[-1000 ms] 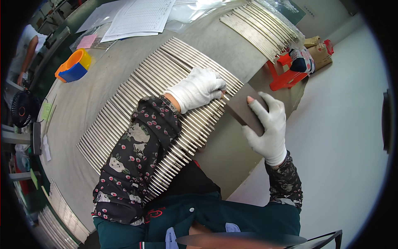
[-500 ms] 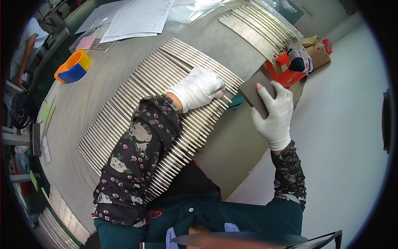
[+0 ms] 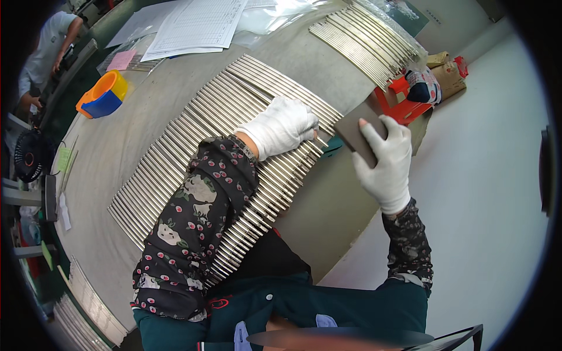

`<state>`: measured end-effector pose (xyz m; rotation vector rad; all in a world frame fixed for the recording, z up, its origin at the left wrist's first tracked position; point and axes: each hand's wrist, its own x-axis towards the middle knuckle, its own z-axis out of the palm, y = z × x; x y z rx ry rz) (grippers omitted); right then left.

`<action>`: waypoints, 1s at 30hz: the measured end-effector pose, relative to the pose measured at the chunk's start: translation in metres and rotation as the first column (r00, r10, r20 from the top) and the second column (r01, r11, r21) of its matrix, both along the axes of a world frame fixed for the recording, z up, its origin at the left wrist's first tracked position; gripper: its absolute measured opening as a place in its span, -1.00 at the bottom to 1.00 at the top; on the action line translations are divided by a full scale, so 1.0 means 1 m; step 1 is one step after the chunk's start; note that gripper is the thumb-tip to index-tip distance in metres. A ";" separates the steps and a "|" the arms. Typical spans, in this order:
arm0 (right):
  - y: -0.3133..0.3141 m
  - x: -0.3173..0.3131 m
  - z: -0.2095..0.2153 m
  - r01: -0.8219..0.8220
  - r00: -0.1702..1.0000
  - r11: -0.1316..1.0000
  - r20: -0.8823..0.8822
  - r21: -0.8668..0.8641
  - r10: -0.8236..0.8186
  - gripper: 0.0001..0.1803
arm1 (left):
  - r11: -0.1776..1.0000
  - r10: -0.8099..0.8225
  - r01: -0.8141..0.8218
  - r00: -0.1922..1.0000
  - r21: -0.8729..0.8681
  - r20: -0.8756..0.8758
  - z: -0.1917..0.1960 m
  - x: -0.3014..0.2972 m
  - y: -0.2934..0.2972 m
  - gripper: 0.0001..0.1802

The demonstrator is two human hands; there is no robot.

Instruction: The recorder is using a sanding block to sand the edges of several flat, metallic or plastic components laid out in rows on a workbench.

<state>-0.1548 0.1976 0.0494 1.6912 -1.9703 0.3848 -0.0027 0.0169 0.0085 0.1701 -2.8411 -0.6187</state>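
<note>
A long row of slim, shiny metal rods [image 3: 193, 126] lies side by side on the grey table. My left hand [image 3: 280, 126], in a white glove with bare fingertips, rests on the row with its fingers curled round a rod near the right-hand ends. Just above it a narrow gap splits the row. My right hand [image 3: 387, 167], gloved the same way, grips a flat dark grey-brown block [image 3: 355, 133], perhaps a sanding block. One corner of the block is close to the rod ends; whether it touches them I cannot tell.
More rods [image 3: 363, 44] lie at the far right. Printed sheets [image 3: 196, 26] and an orange, yellow and blue ring-shaped holder [image 3: 104, 96] are at the far left. Beyond the table's right edge stands a red stool [image 3: 404, 105] with bags. Another person [image 3: 50, 52] is at the left.
My right hand and the block have shifted slightly left, closer to the rod ends. My left hand has barely moved. The other person at the left has changed posture.
</note>
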 end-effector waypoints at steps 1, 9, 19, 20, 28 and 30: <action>0.007 0.018 0.006 -0.188 0.976 0.980 0.121 0.066 0.179 -0.42 | 1.000 0.010 -0.010 1.000 0.002 0.008 -0.001 0.002 0.002 -0.82; 0.010 0.028 0.003 -0.295 0.944 0.953 0.173 0.068 0.280 -0.41 | 0.999 -0.010 0.009 0.999 -0.045 -0.037 -0.001 0.000 -0.003 -0.84; 0.001 0.018 -0.002 -0.214 0.967 0.976 0.154 0.047 0.205 -0.43 | 1.000 0.019 -0.019 1.000 -0.021 0.005 0.002 0.003 0.002 -0.81; -0.004 0.004 -0.002 -0.081 0.997 0.996 -0.003 0.033 0.081 -0.41 | 1.000 0.014 -0.014 1.000 -0.021 0.003 -0.001 0.000 0.004 -0.81; -0.009 -0.005 -0.005 -0.109 0.994 0.994 -0.001 0.013 0.109 -0.38 | 1.000 0.014 -0.015 0.995 -0.008 -0.103 -0.002 0.001 -0.001 -0.72; 0.003 0.006 0.000 -0.249 0.963 0.968 0.106 -0.008 0.249 -0.36 | 1.000 0.007 -0.007 0.996 0.000 -0.088 -0.003 0.001 -0.001 -0.73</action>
